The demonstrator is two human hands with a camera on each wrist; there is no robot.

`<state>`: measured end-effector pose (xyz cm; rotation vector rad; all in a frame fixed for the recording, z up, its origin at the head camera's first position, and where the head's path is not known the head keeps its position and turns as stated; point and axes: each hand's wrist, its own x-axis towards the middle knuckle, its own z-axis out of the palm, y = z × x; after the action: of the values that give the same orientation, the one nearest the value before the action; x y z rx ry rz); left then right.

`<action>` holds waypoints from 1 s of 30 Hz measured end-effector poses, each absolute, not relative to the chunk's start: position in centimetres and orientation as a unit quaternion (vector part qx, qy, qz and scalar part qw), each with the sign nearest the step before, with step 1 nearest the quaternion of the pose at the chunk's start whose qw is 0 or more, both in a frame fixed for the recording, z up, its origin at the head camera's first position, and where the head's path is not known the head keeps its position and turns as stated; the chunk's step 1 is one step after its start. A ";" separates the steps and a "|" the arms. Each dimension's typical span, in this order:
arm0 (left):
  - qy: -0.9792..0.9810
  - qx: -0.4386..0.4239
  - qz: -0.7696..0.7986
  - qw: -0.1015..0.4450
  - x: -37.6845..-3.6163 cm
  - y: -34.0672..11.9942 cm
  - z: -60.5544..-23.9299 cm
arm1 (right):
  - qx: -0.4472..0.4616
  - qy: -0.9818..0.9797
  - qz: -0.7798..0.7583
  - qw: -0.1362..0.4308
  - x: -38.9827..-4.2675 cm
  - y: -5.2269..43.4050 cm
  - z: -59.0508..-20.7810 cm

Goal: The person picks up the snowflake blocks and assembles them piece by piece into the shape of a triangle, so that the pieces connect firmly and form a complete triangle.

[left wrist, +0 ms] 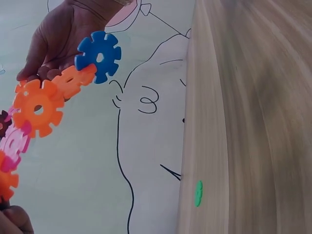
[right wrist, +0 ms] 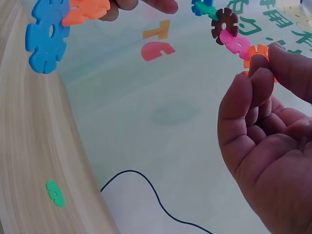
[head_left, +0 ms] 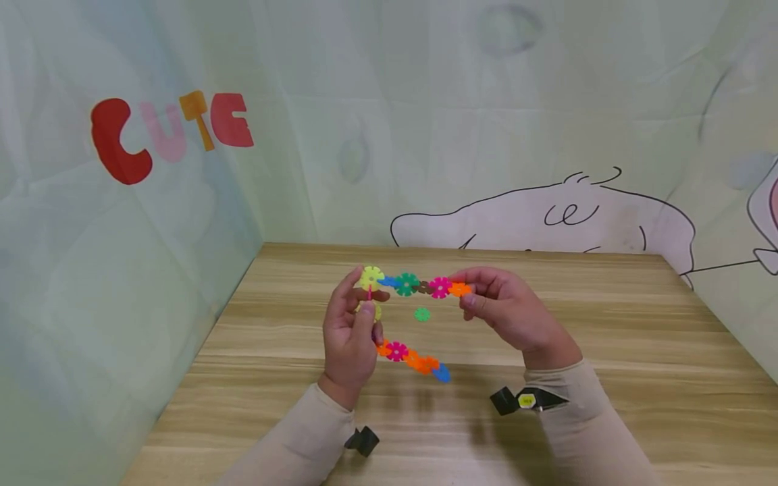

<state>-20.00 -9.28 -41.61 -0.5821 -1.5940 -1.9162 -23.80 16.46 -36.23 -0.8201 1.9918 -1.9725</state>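
Both hands hold up a chain of coloured snowflake discs above the wooden table (head_left: 608,378). My left hand (head_left: 365,298) pinches the yellow disc (head_left: 371,277) at the chain's left end, with a second yellowish disc (head_left: 375,311) by its fingers. The upper run goes blue, green (head_left: 406,283), brown, pink (head_left: 440,287) to an orange disc (head_left: 460,289), which my right hand (head_left: 469,297) pinches between thumb and fingers (right wrist: 253,85). A lower run of orange and pink discs hangs from the left hand and ends in a blue disc (head_left: 442,372) (left wrist: 100,56) (right wrist: 46,34).
One loose green disc (head_left: 422,314) (left wrist: 198,193) (right wrist: 55,193) lies flat on the table under the chain. Printed fabric walls close in the table at the left, back and right. Black wrist straps (head_left: 363,441) show near both sleeves.
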 end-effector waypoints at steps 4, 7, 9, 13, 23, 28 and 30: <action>-0.603 -0.221 -0.711 0.288 -20.0 -9.4 -41.7 | -0.294 0.657 -0.684 0.118 -23.8 16.3 -36.4; -0.604 -0.222 -0.707 0.293 -20.0 -9.4 -41.7 | -0.294 0.656 -0.685 0.120 -23.8 16.2 -36.5; -0.604 -0.220 -0.707 0.296 -20.1 -9.4 -41.7 | -0.288 0.663 -0.681 0.118 -23.9 16.1 -36.5; -0.602 -0.220 -0.706 0.303 -20.2 -9.4 -41.8 | -0.278 0.676 -0.672 0.120 -24.2 16.3 -36.8; -0.596 -0.212 -0.705 0.320 -20.3 -9.7 -41.8 | -0.209 0.795 -0.544 0.167 -27.1 14.8 -41.6; -0.593 -0.211 -0.709 0.317 -20.4 -9.6 -41.7 | -0.188 0.840 -0.469 0.200 -27.4 13.4 -43.6; -0.595 -0.207 -0.710 0.314 -20.4 -9.6 -41.7 | -0.189 0.856 -0.436 0.203 -27.3 13.1 -44.0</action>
<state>-20.36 -9.57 -41.69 -0.5454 -1.5689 -1.8713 -27.30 13.09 -43.97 -0.5276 2.3901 -1.2166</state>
